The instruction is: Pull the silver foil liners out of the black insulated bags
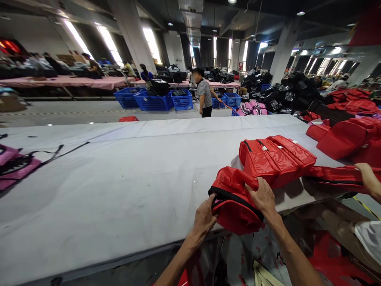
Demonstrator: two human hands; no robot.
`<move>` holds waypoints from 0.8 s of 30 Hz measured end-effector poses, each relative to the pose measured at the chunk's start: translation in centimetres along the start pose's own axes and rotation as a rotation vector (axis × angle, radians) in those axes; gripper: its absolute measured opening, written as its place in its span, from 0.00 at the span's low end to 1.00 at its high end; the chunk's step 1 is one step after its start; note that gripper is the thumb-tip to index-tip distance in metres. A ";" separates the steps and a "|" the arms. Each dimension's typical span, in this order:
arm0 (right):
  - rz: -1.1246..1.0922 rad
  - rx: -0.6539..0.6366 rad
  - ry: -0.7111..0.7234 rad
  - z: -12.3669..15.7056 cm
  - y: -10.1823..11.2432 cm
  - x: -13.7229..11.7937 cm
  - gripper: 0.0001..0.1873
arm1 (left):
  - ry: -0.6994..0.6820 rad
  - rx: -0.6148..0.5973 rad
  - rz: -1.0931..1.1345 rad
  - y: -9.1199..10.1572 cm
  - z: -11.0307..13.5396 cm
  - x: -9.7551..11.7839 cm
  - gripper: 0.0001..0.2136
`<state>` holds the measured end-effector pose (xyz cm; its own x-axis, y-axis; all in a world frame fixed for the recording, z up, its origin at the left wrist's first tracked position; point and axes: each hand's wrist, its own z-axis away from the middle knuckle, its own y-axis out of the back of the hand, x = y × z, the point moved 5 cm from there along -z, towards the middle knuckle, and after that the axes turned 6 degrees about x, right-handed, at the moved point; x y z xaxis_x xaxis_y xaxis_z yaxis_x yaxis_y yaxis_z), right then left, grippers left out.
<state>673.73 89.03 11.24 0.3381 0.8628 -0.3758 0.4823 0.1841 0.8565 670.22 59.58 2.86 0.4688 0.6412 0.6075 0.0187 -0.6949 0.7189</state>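
A red bag (pixel 238 216) with a black zipper edge lies at the table's front edge, its mouth partly open. My left hand (pixel 205 216) grips the left end of that opening, with some fingertips hidden inside. On the upper right side of the same bag, my right hand (pixel 262 197) is closed over the red fabric. Just behind it, several red bags (pixel 278 159) stand packed side by side in a row, with small white tags on top.
The long white table (pixel 119 186) spans the view. Pink bags (pixel 18 167) with black straps lie at far left. A co-worker's hand (pixel 369 180) touches a red bag (pixel 336 177) at right; more red bags (pixel 354 137) are heaped behind. Beyond the table, a person (pixel 204 93) stands near blue crates (pixel 154 100).
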 end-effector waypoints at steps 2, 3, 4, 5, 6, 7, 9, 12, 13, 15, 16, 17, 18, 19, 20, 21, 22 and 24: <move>0.013 -0.012 -0.029 -0.4 0.1 0.0 0.23 | -0.168 -0.156 -0.071 0.3 -0.8 0.7 0.27; 0.016 -0.021 -0.051 -0.8 0.1 0.1 0.23 | -0.276 -0.212 -0.103 0.2 -0.3 0.8 0.29; 0.015 -0.031 -0.071 -1.2 0.2 0.3 0.24 | -0.393 -0.256 -0.127 -0.2 0.9 0.7 0.30; 0.010 -0.042 -0.083 -1.7 0.2 0.5 0.24 | -0.513 -0.289 -0.144 -0.7 2.7 0.3 0.32; 0.000 -0.056 -0.081 -2.2 0.2 0.7 0.24 | -0.630 -0.321 -0.161 -1.4 4.9 -0.4 0.32; -0.015 -0.073 -0.063 -2.6 0.1 0.8 0.22 | -0.750 -0.358 -0.177 -2.2 7.3 -1.2 0.32; -0.061 -0.096 -0.007 -2.9 -0.5 0.7 0.19 | -0.865 -0.415 -0.220 -3.9 11.4 -3.3 0.31; -0.088 -0.035 0.057 -2.3 -1.4 0.4 0.20 | -0.786 -0.510 -0.362 -6.2 13.6 -5.4 0.32; -0.076 0.015 0.076 -1.9 -1.6 0.2 0.23 | -0.719 -0.550 -0.413 -6.8 13.3 -5.5 0.32; -0.053 0.143 0.148 -0.7 -1.3 -0.8 0.26 | -0.568 -0.651 -0.468 -7.6 11.8 -4.7 0.25; -0.056 0.212 0.199 0.0 -1.0 -1.6 0.27 | -0.501 -0.695 -0.463 -7.7 10.8 -3.9 0.19; -0.069 0.273 0.256 0.7 -0.5 -2.5 0.27 | -0.451 -0.711 -0.431 -7.6 9.5 -2.8 0.15; -0.088 0.310 0.316 1.4 -0.1 -3.4 0.28 | -0.419 -0.684 -0.373 -7.3 8.1 -1.5 0.13; -0.105 0.316 0.375 2.1 0.3 -4.5 0.29 | -0.409 -0.621 -0.293 -6.7 6.4 -0.1 0.14; -0.112 0.291 0.427 2.6 0.5 -5.5 0.31 | -0.418 -0.544 -0.197 -6.2 4.8 1.4 0.18; -0.107 0.244 0.473 3.1 0.4 -6.5 0.35 | -0.443 -0.476 -0.093 -5.7 3.2 2.8 0.27; -0.089 0.192 0.512 3.5 0.3 -7.3 0.39 | -0.466 -0.423 0.005 -5.3 1.8 4.1 0.36; -0.038 0.122 0.561 4.2 -0.2 -8.2 0.50 | -0.481 -0.346 0.124 -4.9 -0.4 6.3 0.48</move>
<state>674.23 79.95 12.71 -0.1462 0.9804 -0.1318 0.5865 0.1932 0.7865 672.75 67.19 3.28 0.7975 0.2863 0.5310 -0.3123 -0.5572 0.7694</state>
